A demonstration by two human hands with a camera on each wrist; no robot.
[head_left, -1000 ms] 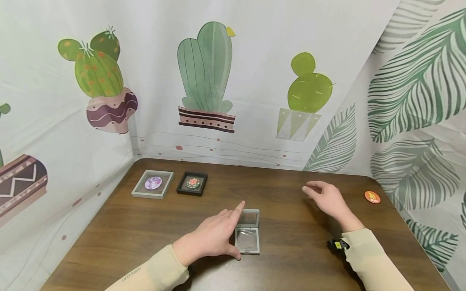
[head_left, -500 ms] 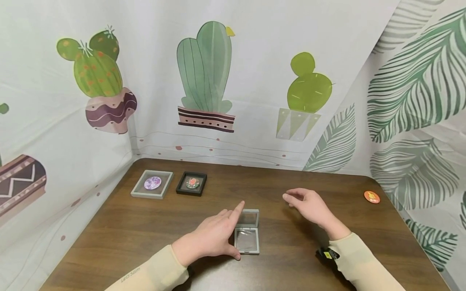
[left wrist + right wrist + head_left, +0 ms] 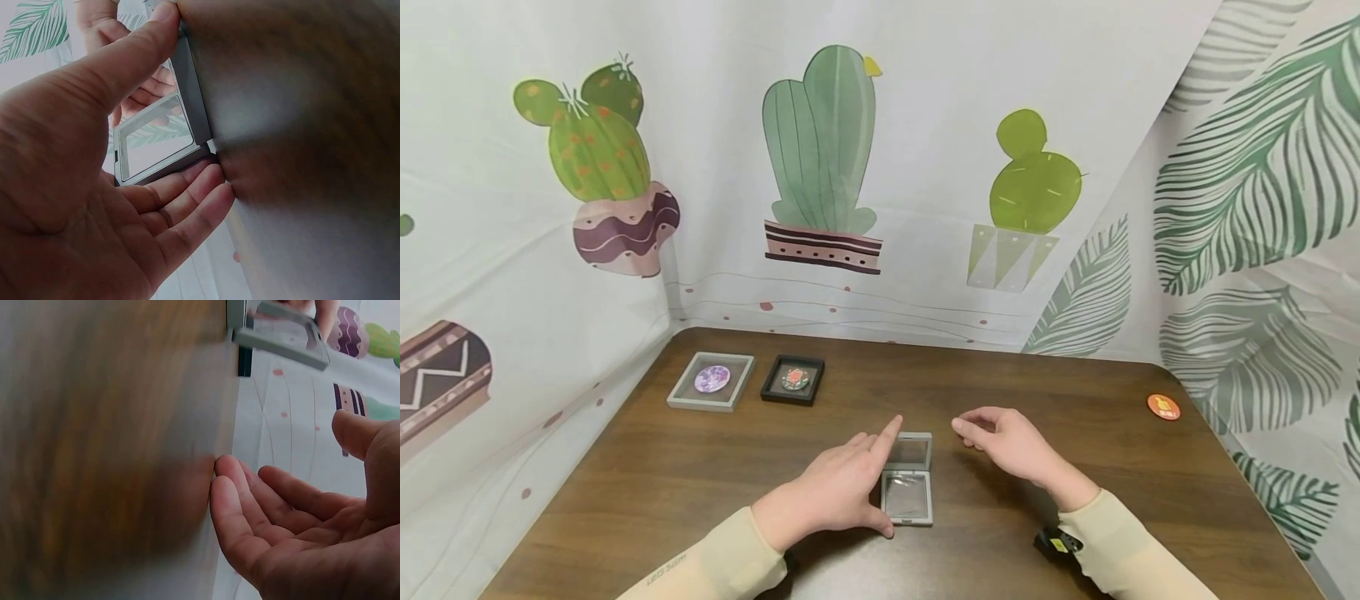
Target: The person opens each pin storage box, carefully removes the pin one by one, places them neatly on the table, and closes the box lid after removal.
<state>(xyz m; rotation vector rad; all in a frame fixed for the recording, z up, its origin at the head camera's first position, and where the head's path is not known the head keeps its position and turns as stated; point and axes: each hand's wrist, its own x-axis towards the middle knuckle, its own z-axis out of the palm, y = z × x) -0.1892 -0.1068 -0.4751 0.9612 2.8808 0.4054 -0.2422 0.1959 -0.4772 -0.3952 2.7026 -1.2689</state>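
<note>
A small grey hinged display case (image 3: pixel 907 498) with clear film windows stands opened on the table, its lid (image 3: pixel 911 451) tilted up at the far side. My left hand (image 3: pixel 842 479) rests at the case's left side, spread wide. In the left wrist view the thumb (image 3: pixel 140 53) lies along the base's front edge, and the straight fingers (image 3: pixel 187 209) reach behind the lid. To the right of the case my right hand (image 3: pixel 1011 442) hovers low by the tabletop with loosely bent fingers. Nothing lies in its palm in the right wrist view.
At the back left lie a grey frame (image 3: pixel 677 392) with a purple round badge (image 3: pixel 712 379) and a black frame (image 3: pixel 767 390) with a red-green badge (image 3: pixel 795 379). An orange round badge (image 3: pixel 1163 407) lies at the far right of the brown table (image 3: pixel 880 375). Printed cloth hangs behind.
My right hand has moved left and toward me, from the table's right side to near the case. The left hand and the case have stayed in place.
</note>
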